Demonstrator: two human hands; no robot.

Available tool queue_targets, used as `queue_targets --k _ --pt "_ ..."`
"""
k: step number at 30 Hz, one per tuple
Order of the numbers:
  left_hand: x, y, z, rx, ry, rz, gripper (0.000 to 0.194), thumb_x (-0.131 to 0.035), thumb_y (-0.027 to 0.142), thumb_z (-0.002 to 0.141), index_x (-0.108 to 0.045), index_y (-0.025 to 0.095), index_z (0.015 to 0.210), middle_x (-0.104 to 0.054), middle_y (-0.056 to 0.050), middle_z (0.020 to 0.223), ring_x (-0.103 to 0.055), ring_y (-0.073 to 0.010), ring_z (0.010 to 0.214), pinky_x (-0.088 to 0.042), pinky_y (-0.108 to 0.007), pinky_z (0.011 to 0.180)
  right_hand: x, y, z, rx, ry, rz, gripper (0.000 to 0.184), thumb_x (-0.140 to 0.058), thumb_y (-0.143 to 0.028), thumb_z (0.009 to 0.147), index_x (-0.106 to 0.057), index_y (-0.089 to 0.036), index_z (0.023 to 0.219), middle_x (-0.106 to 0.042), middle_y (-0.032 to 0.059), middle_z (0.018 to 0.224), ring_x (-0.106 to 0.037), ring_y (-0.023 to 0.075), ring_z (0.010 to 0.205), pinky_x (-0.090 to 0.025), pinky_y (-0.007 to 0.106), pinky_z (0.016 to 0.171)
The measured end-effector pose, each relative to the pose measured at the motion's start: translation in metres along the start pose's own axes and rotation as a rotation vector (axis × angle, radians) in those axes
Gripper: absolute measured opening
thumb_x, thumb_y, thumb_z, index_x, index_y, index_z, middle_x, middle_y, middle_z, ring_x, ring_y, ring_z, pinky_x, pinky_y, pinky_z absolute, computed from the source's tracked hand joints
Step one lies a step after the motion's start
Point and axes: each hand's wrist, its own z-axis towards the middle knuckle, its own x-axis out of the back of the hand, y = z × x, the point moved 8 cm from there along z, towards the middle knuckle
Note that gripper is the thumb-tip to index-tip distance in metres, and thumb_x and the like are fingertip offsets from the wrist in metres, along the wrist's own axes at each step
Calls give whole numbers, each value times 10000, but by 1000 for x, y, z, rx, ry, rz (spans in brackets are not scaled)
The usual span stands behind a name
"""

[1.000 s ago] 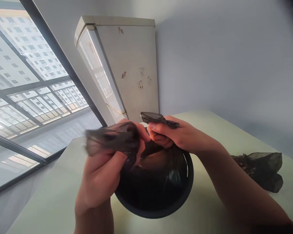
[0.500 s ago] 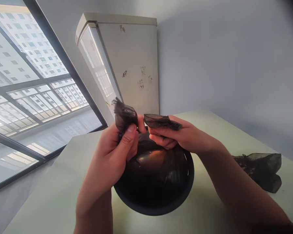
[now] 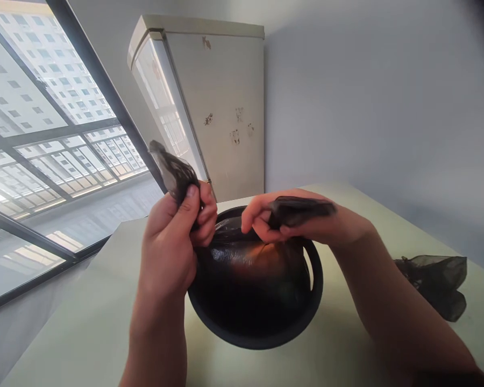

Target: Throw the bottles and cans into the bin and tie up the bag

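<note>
A black round bin [image 3: 258, 338] stands on the table, with a handle slot in the right side of its rim. Thin black plastic, a garbage bag [image 3: 173, 166], is bunched in my left hand [image 3: 175, 226], and its loose end sticks up past the thumb. My left hand is closed around it at the bin's left edge. Over the far right part of the rim, my right hand [image 3: 282, 215] has its fingers curled around another gathered part of dark plastic, which lies along the thumb side. Shiny dark plastic shows below both hands inside the bin.
Another crumpled black plastic bag [image 3: 439, 285] lies on the pale green table [image 3: 84, 301] beyond my right forearm. A worn white refrigerator [image 3: 221, 86] is behind the table, next to a grey wall. Large framed windows [image 3: 72, 129] are on the left.
My hands have moved apart: the left went left and slightly up, and the right shifted a little right. More of the bin's far rim and handle slot shows.
</note>
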Motion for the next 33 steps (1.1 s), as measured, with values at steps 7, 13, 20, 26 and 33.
queue_targets --k 7,13,20,26,33 --pt "-27 3 -15 23 -317 87 350 -541 437 1017 -638 182 798 -433 -11 660 -382 -129 589 -361 -286 525 -4 8 -2 -155 171 120 336 -657 -464 1015 -586 -187 838 -340 -60 650 -269 95 566 -234 237 490" --pt "-30 9 -16 40 -266 139 230 -715 242 928 -667 226 1152 -653 -10 751 -571 -128 597 -422 -222 506 -5 8 -3 -149 222 53 343 -631 -445 1035 -600 -178 820 -380 -53 649 -301 87 557 -271 213 476" --pt "-46 2 -26 137 -540 173 225 -760 303 921 -698 232 1125 -670 -8 657 -652 -170 567 -503 -246 507 -33 -1 -5 -162 -85 -126 224 -559 -246 1043 -742 -175 936 -672 17 761 -571 138 679 -514 252 646" --pt "-40 -5 -27 182 -483 228 248 -658 410 1009 -648 198 881 -658 -5 628 -470 -84 433 -335 -201 396 -28 -6 -3 -124 -14 -134 100 -616 -190 990 -711 -189 1020 -718 29 885 -643 164 822 -545 275 744" --pt "-14 0 -9 60 -142 159 292 -726 452 969 -616 200 874 -652 4 679 -401 -51 426 -292 -214 404 1 0 -4 -40 243 81 239 -713 -330 984 -643 -168 1145 -666 19 864 -556 115 666 -498 260 661"
